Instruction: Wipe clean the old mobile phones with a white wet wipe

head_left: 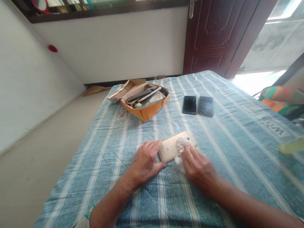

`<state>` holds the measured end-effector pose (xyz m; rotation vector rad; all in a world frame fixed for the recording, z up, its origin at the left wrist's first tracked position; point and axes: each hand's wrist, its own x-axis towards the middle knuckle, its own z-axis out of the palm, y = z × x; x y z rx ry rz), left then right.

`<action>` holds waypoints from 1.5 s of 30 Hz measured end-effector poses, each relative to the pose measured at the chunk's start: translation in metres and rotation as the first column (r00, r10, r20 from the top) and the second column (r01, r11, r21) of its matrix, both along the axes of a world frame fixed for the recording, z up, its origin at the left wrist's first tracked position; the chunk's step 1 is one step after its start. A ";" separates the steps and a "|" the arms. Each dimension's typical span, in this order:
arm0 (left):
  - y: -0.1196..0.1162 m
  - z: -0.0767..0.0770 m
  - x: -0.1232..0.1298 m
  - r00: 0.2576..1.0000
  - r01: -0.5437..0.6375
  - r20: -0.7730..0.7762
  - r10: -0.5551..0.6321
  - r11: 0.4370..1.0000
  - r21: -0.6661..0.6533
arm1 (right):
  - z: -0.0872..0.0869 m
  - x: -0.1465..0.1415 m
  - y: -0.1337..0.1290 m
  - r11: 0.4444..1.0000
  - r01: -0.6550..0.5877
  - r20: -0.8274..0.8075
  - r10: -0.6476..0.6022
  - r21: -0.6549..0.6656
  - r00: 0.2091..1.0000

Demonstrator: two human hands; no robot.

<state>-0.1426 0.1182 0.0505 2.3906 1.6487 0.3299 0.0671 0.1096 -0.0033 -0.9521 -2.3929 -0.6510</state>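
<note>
A gold smartphone [169, 147] lies back side up on the striped blue cloth, its camera end pointing to the upper right. My left hand [146, 160] grips its left end, thumb on the near edge and fingers on the far edge. With bunched fingers, my right hand [199, 167] presses a crumpled white tissue [181, 145] onto the phone's back close to the camera. Part of the tissue hangs over the near edge. The fingertips of the right hand are partly hidden in the tissue.
Beyond the hands stands an open orange cardboard box [152, 110] filled with flat devices. Right of it, a black phone [189, 105] and a dark grey phone [205, 106] lie side by side. A blurred yellow-green object [292, 145] rests at the right on the tablecloth [114, 139].
</note>
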 end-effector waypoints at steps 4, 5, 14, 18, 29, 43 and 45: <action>0.000 -0.002 0.000 1.000 -0.002 0.017 0.001 1.000 0.012 | -0.002 -0.028 -0.011 0.992 -0.125 -0.045 0.124 -0.019 0.991; 0.000 -0.002 -0.001 1.000 -0.001 0.020 0.001 1.000 0.013 | -0.003 -0.034 -0.012 0.989 -0.147 -0.055 0.145 -0.030 0.988; 0.001 -0.003 -0.004 0.999 0.004 0.037 -0.005 1.000 0.017 | -0.001 -0.024 -0.004 0.990 -0.137 -0.020 0.136 -0.038 0.990; 0.001 0.000 -0.003 1.000 0.010 0.012 -0.010 1.000 0.003 | 0.001 0.005 0.011 1.000 -0.010 0.012 0.010 -0.025 1.000; 0.002 -0.005 0.001 0.995 -0.006 0.097 0.000 0.998 0.063 | -0.001 0.013 0.016 0.998 0.023 -0.042 -0.026 -0.060 0.999; -0.006 -0.015 0.005 0.995 0.037 0.070 -0.066 0.938 0.346 | 0.027 0.001 0.012 0.973 -0.227 -0.269 0.210 -0.034 0.940; -0.007 -0.014 0.005 0.994 0.065 0.060 -0.094 0.927 0.369 | 0.030 -0.005 0.013 0.971 -0.236 -0.268 0.220 -0.028 0.938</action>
